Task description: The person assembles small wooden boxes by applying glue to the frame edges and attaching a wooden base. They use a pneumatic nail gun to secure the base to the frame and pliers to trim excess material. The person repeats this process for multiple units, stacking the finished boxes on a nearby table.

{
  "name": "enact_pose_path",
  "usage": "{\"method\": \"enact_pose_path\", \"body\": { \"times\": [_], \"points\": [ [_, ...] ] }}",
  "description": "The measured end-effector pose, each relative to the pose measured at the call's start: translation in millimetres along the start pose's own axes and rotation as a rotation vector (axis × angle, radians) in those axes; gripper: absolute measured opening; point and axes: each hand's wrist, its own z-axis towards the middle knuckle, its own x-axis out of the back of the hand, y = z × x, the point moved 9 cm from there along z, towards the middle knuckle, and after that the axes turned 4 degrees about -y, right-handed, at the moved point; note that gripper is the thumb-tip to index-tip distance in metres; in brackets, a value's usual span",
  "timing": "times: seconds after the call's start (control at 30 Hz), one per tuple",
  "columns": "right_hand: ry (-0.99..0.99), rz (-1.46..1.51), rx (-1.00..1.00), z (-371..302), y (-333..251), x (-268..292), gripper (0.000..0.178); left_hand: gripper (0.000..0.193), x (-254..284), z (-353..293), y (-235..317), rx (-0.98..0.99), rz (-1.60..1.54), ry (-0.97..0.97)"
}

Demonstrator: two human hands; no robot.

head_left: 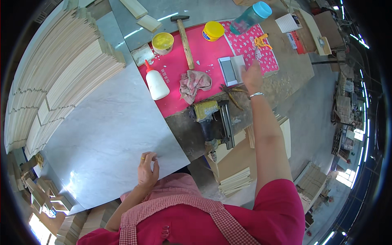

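My left hand (148, 169) rests at the near edge of a grey marbled board (106, 130). Its fingers bend loosely, thumb apart, with nothing visible in them. On the right, my right arm is stretched forward. My right hand (252, 77) is at the edge of a small opened white box (237, 67) with a dark grey inside, its fingers closed at the flap and partly hidden. Beside that hand lie pliers (232, 97) with worn yellow handles. Nearer me, a yellow and black nail gun (206, 112) lies on the bench.
A pink sheet (204, 45) bears a hammer (185, 45), a glue bottle (156, 83), a crumpled rag (195, 83), a yellow tub (163, 43), a yellow-lidded jar (213, 31) and a blue bottle (251, 18). Stacked wooden strips (69, 77) stand at left. An orange clip (262, 41) lies far right.
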Motion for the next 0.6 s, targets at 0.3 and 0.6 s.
{"method": "enact_pose_path", "body": {
  "times": [0.3,0.6],
  "points": [
    [0.101,0.053,0.115,-48.7,10.6,25.2,0.039,0.036,-48.3,-47.0,0.4,-0.421,0.296,-0.441],
    [-0.163,0.215,-0.434,-483.6,14.6,31.7,0.028,0.05,-85.8,-75.0,-12.2,-0.676,0.563,-0.558]
  ]
}}
